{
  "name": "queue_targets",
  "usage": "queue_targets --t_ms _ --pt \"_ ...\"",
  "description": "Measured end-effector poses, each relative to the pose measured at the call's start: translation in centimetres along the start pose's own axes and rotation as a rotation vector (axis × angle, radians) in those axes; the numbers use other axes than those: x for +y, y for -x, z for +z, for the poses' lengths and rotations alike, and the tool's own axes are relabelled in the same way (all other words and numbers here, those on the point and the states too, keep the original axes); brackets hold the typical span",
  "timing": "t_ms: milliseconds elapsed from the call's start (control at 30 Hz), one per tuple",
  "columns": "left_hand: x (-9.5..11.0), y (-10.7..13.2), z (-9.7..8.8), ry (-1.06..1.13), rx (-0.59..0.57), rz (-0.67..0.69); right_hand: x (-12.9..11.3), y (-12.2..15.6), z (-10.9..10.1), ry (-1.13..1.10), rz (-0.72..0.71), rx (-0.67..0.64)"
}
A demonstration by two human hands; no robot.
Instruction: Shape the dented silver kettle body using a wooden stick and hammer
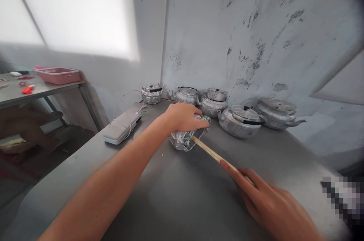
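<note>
My left hand (183,117) is closed over the top of a silver embossed metal pot (178,140), which lies tilted on the table with its mouth facing right. A green-and-white patterned cloth (187,137) shows at the mouth and under my fingers. My right hand (264,199) grips a long pale wooden stick (209,151). The far end of the stick reaches into the pot's mouth, against or beside the cloth; its tip is hidden.
Several metal kettles, among them a lidded kettle (241,121), line the back of the grey table (170,203) near a stained wall. A grey elongated case (122,125) with cables lies at the left. Farther left, a pink basket (58,76) sits on another table.
</note>
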State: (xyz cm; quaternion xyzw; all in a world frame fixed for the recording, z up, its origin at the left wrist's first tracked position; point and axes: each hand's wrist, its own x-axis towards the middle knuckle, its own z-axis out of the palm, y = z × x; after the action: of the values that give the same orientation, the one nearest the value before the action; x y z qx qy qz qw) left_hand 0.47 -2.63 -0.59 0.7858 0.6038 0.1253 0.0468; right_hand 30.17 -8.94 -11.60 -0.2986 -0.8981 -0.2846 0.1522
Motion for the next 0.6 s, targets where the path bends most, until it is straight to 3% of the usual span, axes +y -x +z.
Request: queue_targets --t_ms 600 --pt "0.06 0.1 -0.03 0.002 0.012 -0.017 0.21 -0.1 0.4 0.026 0.034 -0.022"
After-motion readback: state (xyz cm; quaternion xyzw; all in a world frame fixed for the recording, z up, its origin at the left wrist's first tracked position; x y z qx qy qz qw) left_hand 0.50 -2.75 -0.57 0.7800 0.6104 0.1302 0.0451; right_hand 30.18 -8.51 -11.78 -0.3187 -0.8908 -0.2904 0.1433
